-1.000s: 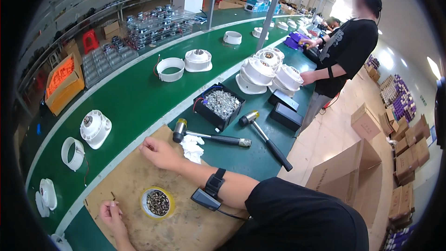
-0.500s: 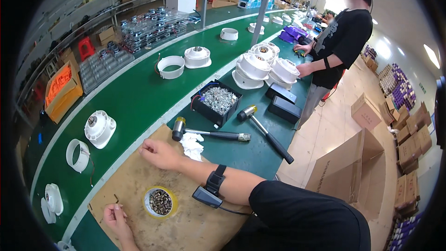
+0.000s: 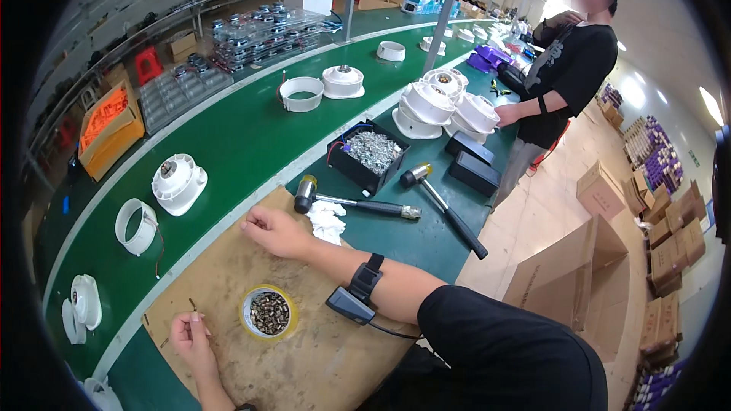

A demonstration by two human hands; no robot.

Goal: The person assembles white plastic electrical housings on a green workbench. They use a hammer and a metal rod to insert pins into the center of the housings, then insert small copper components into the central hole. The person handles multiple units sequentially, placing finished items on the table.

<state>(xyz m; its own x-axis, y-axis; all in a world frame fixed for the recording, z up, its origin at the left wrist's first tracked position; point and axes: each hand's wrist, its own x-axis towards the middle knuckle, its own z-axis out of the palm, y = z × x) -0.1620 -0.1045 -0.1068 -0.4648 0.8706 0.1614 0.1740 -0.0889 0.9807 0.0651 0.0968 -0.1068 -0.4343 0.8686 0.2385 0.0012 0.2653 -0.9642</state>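
My left hand [image 3: 192, 340] rests at the near left of a brown board [image 3: 320, 369], its fingers curled together. A thin dark pin-like piece [image 3: 193, 305] shows right at the fingertips; whether they grip it is unclear. To the right of this hand stands a round yellow-rimmed tub [image 3: 292, 321] of small brass-coloured metal parts [image 3: 268, 313]. My right hand [image 3: 280, 233] lies over the board's far part, fingers curled in, with nothing visible in them. Close to it are a crumpled white cloth [image 3: 326, 222] and a hammer [image 3: 358, 203] with a yellow-and-black head.
A green conveyor [image 3: 228, 137] carries white motor housings [image 3: 180, 184] and white rings [image 3: 138, 227]. Beyond the board sit a black bin [image 3: 354, 171] of silvery parts, a second hammer [image 3: 445, 213] and stacked housings [image 3: 430, 103]. A co-worker [image 3: 575, 61] stands far right, behind a cardboard box [image 3: 563, 281].
My view has shifted slightly; both my hands stay about where they were on the board. The conveyor pieces seem to have moved a little farther along. The co-worker has raised one hand toward the chest.
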